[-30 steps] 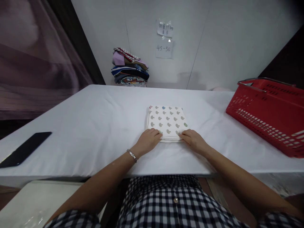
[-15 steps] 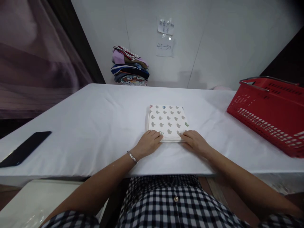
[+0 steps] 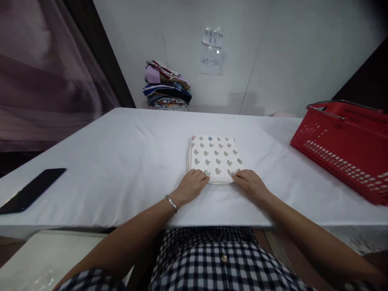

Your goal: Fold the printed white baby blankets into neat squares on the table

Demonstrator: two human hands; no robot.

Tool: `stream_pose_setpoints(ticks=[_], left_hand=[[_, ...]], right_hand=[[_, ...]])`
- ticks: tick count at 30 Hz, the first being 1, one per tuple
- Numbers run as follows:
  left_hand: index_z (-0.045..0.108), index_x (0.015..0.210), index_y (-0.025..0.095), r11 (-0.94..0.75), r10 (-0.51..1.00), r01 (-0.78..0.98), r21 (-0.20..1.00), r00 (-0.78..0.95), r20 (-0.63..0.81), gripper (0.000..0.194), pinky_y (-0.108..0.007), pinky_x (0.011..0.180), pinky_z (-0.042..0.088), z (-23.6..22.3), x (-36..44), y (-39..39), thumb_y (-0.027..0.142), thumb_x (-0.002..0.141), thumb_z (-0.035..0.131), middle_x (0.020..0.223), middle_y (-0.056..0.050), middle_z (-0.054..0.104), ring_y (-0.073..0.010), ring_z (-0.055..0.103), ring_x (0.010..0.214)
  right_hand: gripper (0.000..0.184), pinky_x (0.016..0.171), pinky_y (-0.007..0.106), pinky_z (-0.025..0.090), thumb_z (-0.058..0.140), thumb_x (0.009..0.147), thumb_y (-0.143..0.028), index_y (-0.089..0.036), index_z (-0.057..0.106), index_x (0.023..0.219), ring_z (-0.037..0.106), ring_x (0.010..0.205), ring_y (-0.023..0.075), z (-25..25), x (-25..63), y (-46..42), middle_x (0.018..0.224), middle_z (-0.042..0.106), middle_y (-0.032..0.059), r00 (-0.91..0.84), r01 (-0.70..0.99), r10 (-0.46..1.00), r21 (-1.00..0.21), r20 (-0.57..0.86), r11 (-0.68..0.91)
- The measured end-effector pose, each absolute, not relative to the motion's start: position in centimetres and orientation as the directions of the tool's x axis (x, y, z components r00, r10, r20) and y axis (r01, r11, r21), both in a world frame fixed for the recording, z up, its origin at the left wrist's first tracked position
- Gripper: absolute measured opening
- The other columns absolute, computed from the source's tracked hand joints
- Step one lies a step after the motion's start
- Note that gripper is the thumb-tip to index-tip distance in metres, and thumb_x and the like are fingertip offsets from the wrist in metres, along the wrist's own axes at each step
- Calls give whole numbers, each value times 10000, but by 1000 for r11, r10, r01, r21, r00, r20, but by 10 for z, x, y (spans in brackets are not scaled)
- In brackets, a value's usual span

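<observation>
A folded white cloth (image 3: 216,155) with a print of grey mushrooms and a few coloured ones lies flat on the white-covered table in front of me. Its layers show along the near edge. My left hand (image 3: 192,186), with a silver bracelet at the wrist, has its curled fingers closed on the near left corner. At the near right corner, my right hand (image 3: 250,184) pinches the cloth between thumb and fingers. Both thumbs are partly hidden.
A red plastic basket (image 3: 342,141) with a metal handle stands on the right of the table. On the left lies a flat black device (image 3: 33,190). A stack of folded fabrics (image 3: 167,87) rises beyond the far edge, by the wall with paper signs (image 3: 211,61).
The camera view has shifted very slightly. Both hands stay at the near corners of the cloth, with hardly any visible movement.
</observation>
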State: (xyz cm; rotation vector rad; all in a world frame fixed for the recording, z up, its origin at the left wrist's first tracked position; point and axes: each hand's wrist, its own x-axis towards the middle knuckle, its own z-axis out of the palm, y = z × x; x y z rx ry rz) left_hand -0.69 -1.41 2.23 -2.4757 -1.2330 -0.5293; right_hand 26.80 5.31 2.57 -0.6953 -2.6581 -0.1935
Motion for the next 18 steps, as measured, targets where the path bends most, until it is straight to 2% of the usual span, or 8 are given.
stream_pose_setpoints(ticks=[7, 11, 14, 18], left_hand=[[574, 950, 174, -570, 680, 812, -123, 551, 484, 180, -316, 688, 367, 22, -9, -15, 142, 916, 399, 802, -32, 567, -163, 489, 788], [574, 919, 176, -568, 674, 813, -130, 551, 492, 171, -316, 679, 368, 20, -9, -14, 143, 914, 407, 785, -27, 561, -161, 485, 776], [573, 916, 174, -565, 676, 815, -130, 547, 493, 170, -317, 678, 373, 20, -7, -14, 150, 917, 404, 786, -30, 563, -159, 487, 775], [573, 885, 174, -554, 700, 827, -99, 527, 482, 170, -321, 680, 383, 23, -8, -20, 157, 916, 406, 780, -31, 565, -160, 492, 772]], right_hand=[[284, 716, 346, 449, 431, 904, -176, -219, 565, 1151, 558, 855, 208, 22, 268, 48, 951, 630, 79, -769, 500, 456, -22, 448, 866], [370, 817, 413, 477, 479, 870, -206, -205, 500, 1239, 559, 1002, 242, 39, 256, 44, 1104, 606, 119, -739, 512, 489, -86, 464, 855], [521, 968, 503, 405, 498, 868, -280, -193, 369, 1366, 423, 1239, 287, 46, 235, 36, 1340, 474, 154, -754, 480, 446, -60, 483, 875], [582, 1028, 535, 351, 477, 876, -290, -155, 300, 1414, 340, 1314, 290, 27, 213, 27, 1407, 409, 146, -831, 441, 405, 7, 381, 898]])
